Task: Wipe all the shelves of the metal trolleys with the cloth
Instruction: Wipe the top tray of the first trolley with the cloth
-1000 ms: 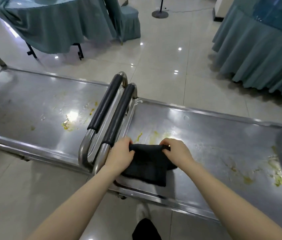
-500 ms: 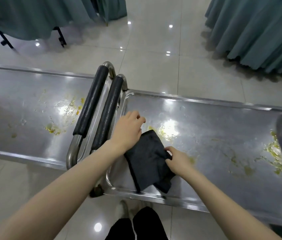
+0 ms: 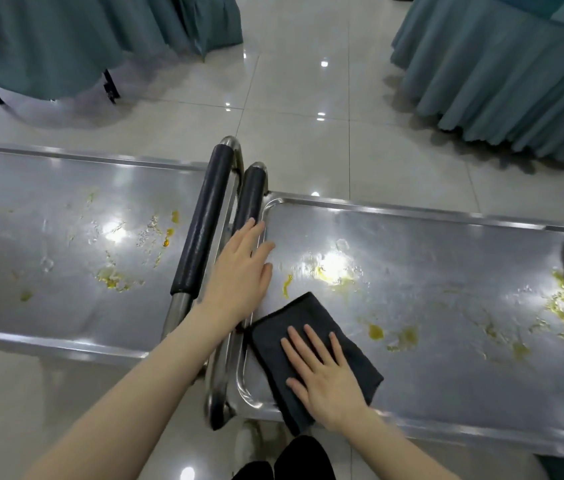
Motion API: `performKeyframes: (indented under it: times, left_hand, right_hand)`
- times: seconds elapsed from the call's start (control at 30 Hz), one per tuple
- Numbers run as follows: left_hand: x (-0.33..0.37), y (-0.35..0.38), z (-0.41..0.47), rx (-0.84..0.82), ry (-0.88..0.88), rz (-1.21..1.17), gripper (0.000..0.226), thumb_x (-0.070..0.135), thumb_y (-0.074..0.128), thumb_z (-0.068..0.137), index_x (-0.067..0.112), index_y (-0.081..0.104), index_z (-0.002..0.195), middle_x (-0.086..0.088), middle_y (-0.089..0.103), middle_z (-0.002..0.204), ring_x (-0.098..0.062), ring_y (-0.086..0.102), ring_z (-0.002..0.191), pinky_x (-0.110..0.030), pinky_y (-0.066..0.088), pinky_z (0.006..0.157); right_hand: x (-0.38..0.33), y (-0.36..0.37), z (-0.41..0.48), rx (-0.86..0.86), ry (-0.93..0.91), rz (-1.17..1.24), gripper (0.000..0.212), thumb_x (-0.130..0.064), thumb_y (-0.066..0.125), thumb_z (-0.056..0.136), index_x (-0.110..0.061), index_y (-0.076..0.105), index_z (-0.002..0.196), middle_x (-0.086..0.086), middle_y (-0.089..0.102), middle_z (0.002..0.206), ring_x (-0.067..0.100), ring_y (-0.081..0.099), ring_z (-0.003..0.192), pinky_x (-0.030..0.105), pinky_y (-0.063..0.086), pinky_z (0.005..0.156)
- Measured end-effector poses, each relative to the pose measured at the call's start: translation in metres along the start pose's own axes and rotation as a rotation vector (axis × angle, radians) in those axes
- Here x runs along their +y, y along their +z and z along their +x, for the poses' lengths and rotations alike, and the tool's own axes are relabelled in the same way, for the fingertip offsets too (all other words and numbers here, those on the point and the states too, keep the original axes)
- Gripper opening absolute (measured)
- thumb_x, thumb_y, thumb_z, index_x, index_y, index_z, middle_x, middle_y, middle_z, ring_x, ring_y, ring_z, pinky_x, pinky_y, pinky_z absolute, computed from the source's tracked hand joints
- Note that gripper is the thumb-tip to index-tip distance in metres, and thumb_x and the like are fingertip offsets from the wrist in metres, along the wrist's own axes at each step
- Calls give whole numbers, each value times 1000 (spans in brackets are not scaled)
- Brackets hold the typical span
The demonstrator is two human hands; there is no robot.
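The folded dark cloth [image 3: 273, 327] lies flat on the right trolley's top shelf [image 3: 446, 271], at its near left corner, under the right hand [image 3: 325, 379], whose straight, spread fingers [image 3: 315, 344] press its middle. The left hand [image 3: 239, 278], fingers straight and loosely together, rests against the padded handle [image 3: 251, 195]. Yellow stains [image 3: 375, 332] lie just beside the cloth.

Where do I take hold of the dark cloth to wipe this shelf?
Probably from above, on the middle of the cloth, palm flat as the right hand lies now: it is folded flat on the right trolley's shelf, with no raised fold to pinch. To lift it, pinch its near corner, which overhangs the front rim, from the near side.
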State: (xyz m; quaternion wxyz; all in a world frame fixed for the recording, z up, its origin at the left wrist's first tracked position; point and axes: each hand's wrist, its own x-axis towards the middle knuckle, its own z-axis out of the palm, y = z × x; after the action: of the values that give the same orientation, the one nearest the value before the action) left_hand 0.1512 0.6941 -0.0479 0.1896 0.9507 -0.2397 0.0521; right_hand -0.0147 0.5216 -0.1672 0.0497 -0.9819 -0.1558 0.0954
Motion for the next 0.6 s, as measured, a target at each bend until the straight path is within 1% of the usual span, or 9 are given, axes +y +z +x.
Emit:
performKeyframes:
  times: [0.07, 0.17, 0.27, 0.33, 0.4, 0.43, 0.5, 0.53, 0.6]
  left_hand:
    - [-2, 2, 1, 0, -10, -39, 36, 12, 52, 94, 7, 56, 129, -15, 31, 154, -27, 17, 147, -38, 17, 120]
    - [-5, 5, 0, 21, -50, -90, 39, 11, 50, 95, 7, 51, 134, -15, 25, 157, -26, 12, 148, -40, 17, 121]
    - [-6, 6, -3, 32, -61, -100, 40, 12, 48, 96, 8, 49, 136, -13, 25, 157, -25, 12, 148, -35, 14, 120]
    - [-6, 5, -2, 32, -72, -121, 40, 13, 49, 96, 8, 49, 136, -12, 26, 157, -23, 13, 148, -39, 18, 121]
    - [-5, 4, -1, 42, -87, -132, 41, 12, 52, 95, 6, 51, 136, -12, 29, 156, -23, 17, 147, -44, 23, 119]
    - [-5, 3, -1, 49, -89, -130, 41, 11, 54, 94, 5, 52, 135, -13, 31, 154, -23, 20, 146, -43, 24, 119]
    - [-4, 4, 0, 57, -93, -120, 41, 10, 56, 92, 4, 53, 133, -13, 35, 152, -24, 25, 145, -39, 24, 118]
    - [-4, 4, 1, 59, -95, -116, 41, 9, 57, 91, 3, 53, 132, -13, 37, 151, -24, 27, 144, -39, 26, 118]
    - [-3, 5, 3, 62, -101, -106, 41, 8, 58, 90, 3, 55, 130, -13, 41, 149, -25, 31, 143, -37, 27, 117]
  right_hand:
    - [-14, 9, -4, 21, -25, -7, 65, -55, 35, 97, -27, 23, 155, -5, 14, 163, 23, 18, 149, 54, 18, 112]
    - [-23, 8, 18, 43, 60, 30, 63, -56, 30, 99, -30, 18, 155, -6, 11, 163, 22, 16, 149, 57, 18, 112]
    - [-22, -3, 64, 81, 171, 76, 62, -55, 30, 99, -31, 18, 155, -5, 14, 163, 21, 12, 150, 58, 13, 115]
    - [-13, -15, 104, 85, 222, 98, 63, -57, 28, 98, -34, 17, 155, -5, 18, 162, 20, 14, 150, 59, 14, 116]
    - [9, -29, 149, 56, 245, 97, 65, -61, 19, 94, -36, 15, 154, -4, 20, 162, 21, 15, 149, 60, 16, 114]
    - [24, -36, 173, 37, 250, 81, 68, -63, 13, 92, -36, 12, 154, -4, 17, 162, 20, 11, 150, 60, 12, 115]
    - [53, -46, 219, 6, 254, 40, 70, -65, 7, 90, -37, 3, 154, -5, 5, 164, 19, -3, 150, 58, -1, 117]
    - [64, -49, 238, -5, 260, 37, 70, -65, 8, 91, -36, 1, 154, -6, -2, 164, 18, -9, 150, 57, -7, 117]
    - [77, -51, 265, -12, 276, 61, 69, -65, 13, 93, -36, -1, 155, -9, -10, 163, 17, -15, 149, 57, -11, 116]
